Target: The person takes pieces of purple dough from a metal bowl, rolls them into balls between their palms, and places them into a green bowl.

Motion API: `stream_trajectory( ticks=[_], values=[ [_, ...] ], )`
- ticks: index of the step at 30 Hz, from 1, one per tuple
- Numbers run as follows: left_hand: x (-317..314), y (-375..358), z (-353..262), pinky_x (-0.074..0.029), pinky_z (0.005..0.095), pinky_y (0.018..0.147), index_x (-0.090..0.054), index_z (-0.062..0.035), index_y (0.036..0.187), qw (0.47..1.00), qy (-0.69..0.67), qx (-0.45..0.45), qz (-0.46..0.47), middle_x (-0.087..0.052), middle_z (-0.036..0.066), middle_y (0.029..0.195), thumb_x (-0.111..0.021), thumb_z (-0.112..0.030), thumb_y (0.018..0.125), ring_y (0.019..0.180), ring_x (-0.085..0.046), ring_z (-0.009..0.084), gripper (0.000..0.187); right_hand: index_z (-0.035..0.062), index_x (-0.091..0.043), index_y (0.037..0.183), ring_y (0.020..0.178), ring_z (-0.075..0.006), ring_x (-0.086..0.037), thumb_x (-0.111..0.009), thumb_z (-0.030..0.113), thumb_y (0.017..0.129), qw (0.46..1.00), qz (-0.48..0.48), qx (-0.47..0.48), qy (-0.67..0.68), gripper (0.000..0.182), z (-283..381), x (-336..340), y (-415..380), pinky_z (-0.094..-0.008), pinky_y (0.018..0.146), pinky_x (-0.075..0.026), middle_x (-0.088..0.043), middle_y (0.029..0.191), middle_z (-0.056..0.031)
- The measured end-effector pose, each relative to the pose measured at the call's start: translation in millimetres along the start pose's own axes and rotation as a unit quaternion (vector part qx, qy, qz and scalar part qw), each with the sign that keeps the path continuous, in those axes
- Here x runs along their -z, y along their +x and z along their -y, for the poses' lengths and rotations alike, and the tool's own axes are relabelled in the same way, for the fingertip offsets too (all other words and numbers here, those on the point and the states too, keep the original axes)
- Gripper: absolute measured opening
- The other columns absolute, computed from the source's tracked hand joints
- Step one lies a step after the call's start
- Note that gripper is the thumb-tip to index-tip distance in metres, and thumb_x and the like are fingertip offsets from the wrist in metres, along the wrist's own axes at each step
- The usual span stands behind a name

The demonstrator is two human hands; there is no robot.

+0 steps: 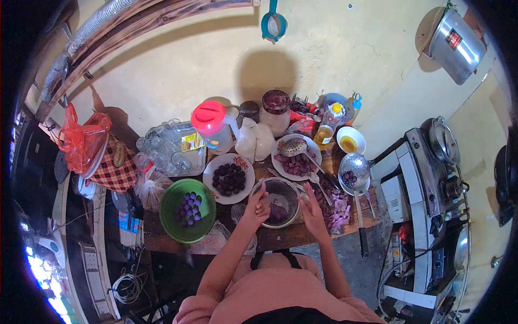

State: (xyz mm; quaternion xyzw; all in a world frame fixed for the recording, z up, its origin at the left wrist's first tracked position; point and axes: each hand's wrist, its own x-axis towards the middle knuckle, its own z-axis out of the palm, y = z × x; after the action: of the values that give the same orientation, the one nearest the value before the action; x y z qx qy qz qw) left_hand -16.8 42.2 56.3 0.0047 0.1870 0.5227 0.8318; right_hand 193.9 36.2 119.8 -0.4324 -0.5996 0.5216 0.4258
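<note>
A bowl (291,190) with purple mash (278,212) at its bottom stands in front of me at the table's near edge. My left hand (258,208) is over the bowl's left rim, its fingers curled in; whether anything lies inside them is hidden. At the right rim is my right hand (312,209), with its fingers stretched out and nothing visible in it. Left of the bowl, a floral plate (246,193) holds dark purple balls (228,179). Lighter purple balls (188,209) lie in a green basin (172,229).
Behind the bowl is a plate of purple chunks (291,166) with a slotted ladle (294,147) on it. A strainer (354,168) with purple pieces and a long handle lies right, beside purple peelings (339,213). A pink-lidded pitcher (211,127), oil bottle (325,132) and stove (431,162) stand around.
</note>
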Motion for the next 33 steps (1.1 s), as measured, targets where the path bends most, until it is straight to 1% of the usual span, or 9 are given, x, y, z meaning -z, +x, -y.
stream_trajectory(
  ticks=[3,6,12,15,21,25,28,30,33],
  values=[
    [-2,-3,-3,-0.044,0.0233,0.042,-0.061,-0.0057,0.076,0.997,-0.024,0.025,0.069,-0.048,0.001,0.049,-0.063,-0.037,0.082,0.051,-0.051,0.0145,0.032,0.0051,-0.018,0.142,0.12,-0.0174,-0.042,-0.043,0.01,0.095,1.0,0.004,0.016,-0.016,0.054,-8,3,0,-0.0304,0.099,-0.035,-0.028,0.144,-0.0109],
    [-80,-19,3,-0.052,0.0393,0.072,-0.063,-0.005,0.082,0.975,-0.067,-0.041,-0.21,-0.055,0.003,0.053,-0.061,-0.039,0.083,0.079,-0.06,0.0239,0.034,0.0054,-0.019,0.142,0.119,-0.0174,-0.043,-0.043,0.011,0.095,1.0,0.007,0.014,-0.021,0.053,-9,4,-1,-0.0304,0.099,-0.035,-0.028,0.144,-0.0111],
    [-56,-6,7,-0.028,0.0563,0.101,-0.062,-0.0032,0.098,0.952,-0.227,-0.06,-0.198,-0.066,0.009,0.078,-0.055,-0.046,0.083,0.118,-0.046,0.0341,0.046,0.0069,-0.02,0.142,0.116,-0.0167,-0.046,-0.043,0.011,0.095,0.999,0.015,-0.01,-0.03,0.053,-12,4,-2,-0.0294,0.097,-0.036,-0.03,0.143,-0.01],
    [-61,-15,6,-0.03,0.0589,0.1,-0.06,-0.002,0.101,0.978,-0.204,-0.045,-0.018,-0.067,0.01,0.081,-0.059,-0.04,0.081,0.115,-0.048,0.0341,0.043,0.0072,-0.02,0.142,0.112,-0.0148,-0.047,-0.043,0.012,0.095,1.0,0.02,0.002,-0.023,0.053,-12,4,1,-0.0275,0.094,-0.037,-0.031,0.142,-0.0088],
    [-48,4,5,-0.053,0.0268,0.069,-0.055,-0.0046,0.112,0.976,-0.145,-0.104,-0.125,-0.065,0.011,0.09,-0.058,-0.026,0.087,0.111,-0.053,0.0284,0.033,0.007,-0.021,0.142,0.108,-0.012,-0.047,-0.044,0.014,0.095,1.0,0.009,-0.017,-0.013,0.053,-5,1,13,-0.0244,0.09,-0.038,-0.032,0.141,-0.0069],
    [38,42,9,-0.051,0.0196,0.065,-0.054,-0.0112,0.117,0.857,-0.226,0.071,0.459,-0.055,0.011,0.117,-0.055,-0.03,0.089,0.108,-0.054,0.022,0.034,0.0074,-0.022,0.142,0.111,-0.0126,-0.045,-0.045,0.016,0.095,1.0,0.018,-0.015,-0.003,0.053,14,-4,20,-0.0251,0.092,-0.037,-0.031,0.143,-0.0064],
    [29,36,14,-0.049,0.0287,0.08,-0.047,-0.0146,0.125,0.936,-0.147,0.019,0.32,-0.047,0.009,0.129,-0.053,-0.036,0.088,0.111,-0.051,0.0186,0.042,0.0084,-0.023,0.142,0.119,-0.0179,-0.041,-0.044,0.022,0.095,0.998,0.013,0.029,-0.048,0.053,6,-8,29,-0.0332,0.099,-0.032,-0.029,0.144,-0.0082],
    [-51,2,28,-0.043,0.0348,0.092,-0.041,-0.0139,0.131,0.996,-0.009,-0.09,0.01,-0.046,0.006,0.131,-0.048,-0.043,0.089,0.116,-0.046,0.0179,0.051,0.0095,-0.023,0.142,0.126,-0.0247,-0.035,-0.042,0.027,0.095,0.983,-0.004,0.073,-0.167,0.053,8,-15,37,-0.0424,0.103,-0.026,-0.028,0.144,-0.0103],
    [-73,-6,43,-0.031,0.0392,0.102,-0.031,-0.0185,0.138,0.996,-0.044,0.054,0.063,-0.037,0.001,0.139,-0.039,-0.048,0.092,0.124,-0.038,0.0182,0.056,0.0116,-0.024,0.142,0.133,-0.0347,-0.023,-0.041,0.033,0.093,0.905,-0.01,0.111,-0.412,0.056,7,-51,50,-0.0562,0.105,-0.013,-0.025,0.145,-0.0129]
  ],
)
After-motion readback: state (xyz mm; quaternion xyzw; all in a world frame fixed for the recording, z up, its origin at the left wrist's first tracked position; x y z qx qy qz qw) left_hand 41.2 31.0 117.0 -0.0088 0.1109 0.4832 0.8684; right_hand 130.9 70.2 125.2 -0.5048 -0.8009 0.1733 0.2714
